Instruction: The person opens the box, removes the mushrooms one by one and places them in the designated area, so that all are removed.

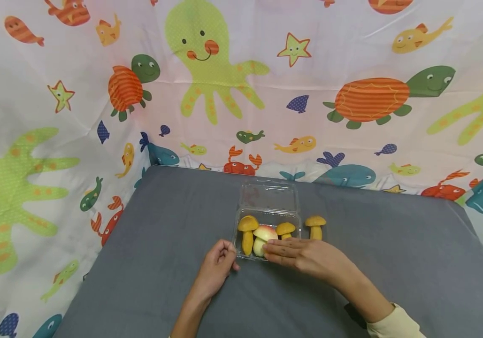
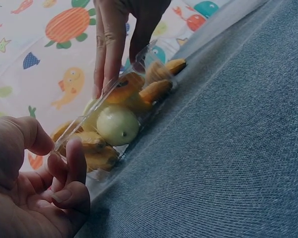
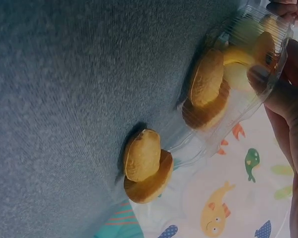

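In the head view, a clear plastic clamshell box (image 1: 247, 211) holds several mushrooms. A yellow mushroom (image 1: 247, 234) lies at its left, a pale one with a pinkish cap (image 1: 265, 234) in the middle, another yellow one (image 1: 285, 229) at the right. My left hand (image 1: 220, 260) pinches the box's near left rim between thumb and fingertips. My right hand (image 1: 304, 256) reaches over the near right side, fingers extended. Its thumb and fingertips grip an orange-capped mushroom (image 2: 123, 88) beside the pale one; the hand hides that mushroom in the head view.
One more yellow mushroom (image 1: 315, 226) lies on the grey cloth (image 1: 173, 220), just right of the box. The box's hinged lid (image 1: 268, 196) lies back, away from me. A sea-animal curtain (image 1: 241, 94) hangs behind and along the sides.
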The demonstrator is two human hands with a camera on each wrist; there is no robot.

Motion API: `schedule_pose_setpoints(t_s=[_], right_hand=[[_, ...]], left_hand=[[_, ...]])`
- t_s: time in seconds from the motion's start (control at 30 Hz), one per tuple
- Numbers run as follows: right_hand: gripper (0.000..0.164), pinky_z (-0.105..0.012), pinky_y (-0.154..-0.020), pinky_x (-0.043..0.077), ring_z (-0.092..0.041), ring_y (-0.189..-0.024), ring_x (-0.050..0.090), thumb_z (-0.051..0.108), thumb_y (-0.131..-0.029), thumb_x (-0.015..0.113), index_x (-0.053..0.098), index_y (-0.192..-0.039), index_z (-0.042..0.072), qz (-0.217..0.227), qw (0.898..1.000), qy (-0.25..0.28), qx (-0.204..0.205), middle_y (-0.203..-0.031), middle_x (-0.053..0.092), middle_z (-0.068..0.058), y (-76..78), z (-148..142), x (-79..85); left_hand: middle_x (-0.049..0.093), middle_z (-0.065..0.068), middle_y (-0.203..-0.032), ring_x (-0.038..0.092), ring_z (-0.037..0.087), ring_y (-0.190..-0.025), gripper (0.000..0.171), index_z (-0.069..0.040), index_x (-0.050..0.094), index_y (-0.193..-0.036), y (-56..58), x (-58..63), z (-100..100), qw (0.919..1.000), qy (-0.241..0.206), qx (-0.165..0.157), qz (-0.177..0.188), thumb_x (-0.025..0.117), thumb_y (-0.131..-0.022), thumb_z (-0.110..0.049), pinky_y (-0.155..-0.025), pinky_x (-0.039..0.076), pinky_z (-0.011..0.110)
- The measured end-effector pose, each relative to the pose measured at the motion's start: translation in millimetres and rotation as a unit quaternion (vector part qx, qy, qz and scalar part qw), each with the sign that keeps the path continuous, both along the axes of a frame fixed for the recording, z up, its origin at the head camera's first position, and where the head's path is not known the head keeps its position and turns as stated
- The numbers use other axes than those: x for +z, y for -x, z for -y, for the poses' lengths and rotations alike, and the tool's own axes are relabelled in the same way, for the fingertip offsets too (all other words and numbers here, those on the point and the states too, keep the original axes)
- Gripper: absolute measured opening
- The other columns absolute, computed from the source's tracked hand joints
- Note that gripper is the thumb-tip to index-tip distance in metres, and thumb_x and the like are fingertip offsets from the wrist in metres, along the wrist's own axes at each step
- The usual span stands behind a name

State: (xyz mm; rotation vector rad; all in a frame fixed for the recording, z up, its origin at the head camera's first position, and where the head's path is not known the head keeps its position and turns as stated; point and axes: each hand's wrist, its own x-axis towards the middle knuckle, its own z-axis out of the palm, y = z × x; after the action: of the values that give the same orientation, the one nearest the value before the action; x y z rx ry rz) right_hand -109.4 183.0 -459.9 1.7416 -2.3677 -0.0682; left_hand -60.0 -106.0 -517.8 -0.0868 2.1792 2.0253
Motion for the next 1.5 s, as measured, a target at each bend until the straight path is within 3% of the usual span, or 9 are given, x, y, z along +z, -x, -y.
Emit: schedule_pose_setpoints(t_s=[0.73, 0.8, 0.9, 1.0, 1.03, 1.27, 1.5], right_hand=[[0.067, -0.033, -0.103, 0.054, -0.017, -0.139, 0.058, 0.004, -0.08, 0.086, 0.067, -0.144, 0.013, -0.042, 0.998, 0.041, 0.02, -0.155, 0.058, -0.001, 7.1, -7, -13.8], [0.058, -0.033, -0.102, 0.054, -0.018, -0.14, 0.058, 0.003, -0.089, 0.078, 0.066, -0.145, 0.012, -0.042, 0.998, 0.049, 0.025, -0.156, 0.057, -0.003, 8.0, -8, -14.9], [0.039, -0.033, -0.1, 0.055, -0.02, -0.139, 0.059, 0.005, -0.11, 0.048, 0.065, -0.145, 0.009, -0.041, 0.996, 0.07, 0.038, -0.157, 0.056, -0.005, 9.1, -9, -17.6], [0.057, -0.034, -0.099, 0.056, -0.021, -0.137, 0.06, 0.013, -0.117, 0.015, 0.065, -0.144, 0.008, -0.048, 0.993, 0.095, 0.05, -0.156, 0.057, -0.007, 9.6, -10, -19.3], [0.06, -0.034, -0.098, 0.056, -0.022, -0.137, 0.061, 0.014, -0.117, 0.011, 0.065, -0.144, 0.007, -0.049, 0.992, 0.106, 0.053, -0.155, 0.058, -0.008, 9.7, -10, -19.2], [0.049, -0.034, -0.095, 0.058, -0.019, -0.136, 0.061, 0.018, -0.118, 0.024, 0.063, -0.146, 0.008, -0.033, 0.985, 0.163, 0.044, -0.153, 0.059, -0.006, 8.7, -13, -12.2], [0.052, -0.037, -0.093, 0.058, -0.019, -0.135, 0.062, 0.016, -0.118, 0.02, 0.063, -0.147, 0.01, -0.04, 0.985, 0.169, 0.002, -0.153, 0.06, -0.005, 7.4, -20, -4.8]], left_hand=[[0.062, 0.012, -0.08, 0.069, 0.028, -0.077, 0.013, 0.001, 0.058, -0.106, 0.8, 2.4, 1, 1.0, 0.001, -0.008, -0.005, 0.057, -0.109, -0.012, -0.061, 0.045, 0.022], [0.062, 0.012, -0.08, 0.069, 0.027, -0.077, 0.014, 0.002, 0.059, -0.107, 0.9, 2.0, 1, 1.0, 0.001, -0.008, -0.005, 0.057, -0.109, -0.012, -0.061, 0.045, 0.022], [0.062, 0.012, -0.08, 0.069, 0.027, -0.077, 0.014, 0.002, 0.059, -0.107, 0.8, 1.4, 1, 1.0, 0.0, -0.008, -0.004, 0.057, -0.108, -0.011, -0.061, 0.045, 0.021], [0.062, 0.012, -0.08, 0.069, 0.028, -0.077, 0.014, 0.002, 0.059, -0.107, 0.5, 1.2, 1, 1.0, -0.002, -0.006, -0.004, 0.058, -0.108, -0.012, -0.061, 0.045, 0.021], [0.062, 0.012, -0.08, 0.069, 0.029, -0.076, 0.014, 0.002, 0.059, -0.107, 0.6, 1.3, 1, 1.0, -0.002, -0.007, -0.004, 0.058, -0.108, -0.012, -0.061, 0.045, 0.021], [0.062, 0.012, -0.079, 0.069, 0.029, -0.076, 0.012, -0.001, 0.059, -0.104, 1.6, 1.0, 0, 1.0, 0.0, -0.004, -0.008, 0.059, -0.108, -0.012, -0.06, 0.045, 0.021], [0.062, 0.011, -0.08, 0.07, 0.029, -0.077, 0.011, -0.001, 0.06, -0.105, 0.1, 1.6, 0, 1.0, 0.0, -0.002, -0.005, 0.059, -0.107, -0.013, -0.062, 0.047, 0.023]])
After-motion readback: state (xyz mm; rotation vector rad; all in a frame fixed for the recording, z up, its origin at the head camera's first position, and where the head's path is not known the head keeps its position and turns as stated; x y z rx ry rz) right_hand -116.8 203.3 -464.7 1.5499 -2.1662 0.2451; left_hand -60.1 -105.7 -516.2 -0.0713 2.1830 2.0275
